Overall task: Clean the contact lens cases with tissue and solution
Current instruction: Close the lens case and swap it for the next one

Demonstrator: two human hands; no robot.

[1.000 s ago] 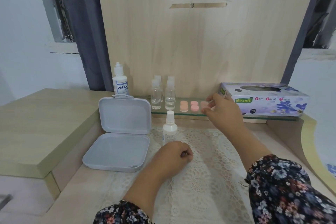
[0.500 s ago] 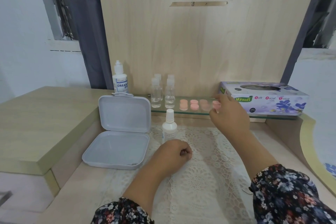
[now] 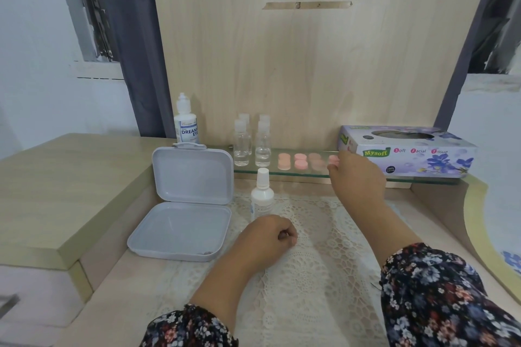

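Three pink contact lens cases [image 3: 300,160] lie in a row on the glass shelf [image 3: 304,173]. My right hand [image 3: 358,177] reaches onto the shelf and pinches a fourth pink lens case [image 3: 334,159] at the row's right end, beside the purple tissue box [image 3: 417,153]. My left hand [image 3: 265,239] rests as a loose fist on the lace mat [image 3: 310,267], with nothing visible in it. A solution bottle [image 3: 186,128] stands at the back left. A small white spray bottle [image 3: 262,194] stands on the mat just behind my left hand.
An open white plastic box [image 3: 183,222] sits left of the mat with its lid upright. Several small clear bottles [image 3: 252,146] stand at the shelf's left end. A raised wooden ledge [image 3: 56,191] lies to the left and a wooden panel [image 3: 310,79] behind.
My right hand has shifted a little to the right along the glass shelf with the pink case at its fingertips. My left hand has stayed on the mat.
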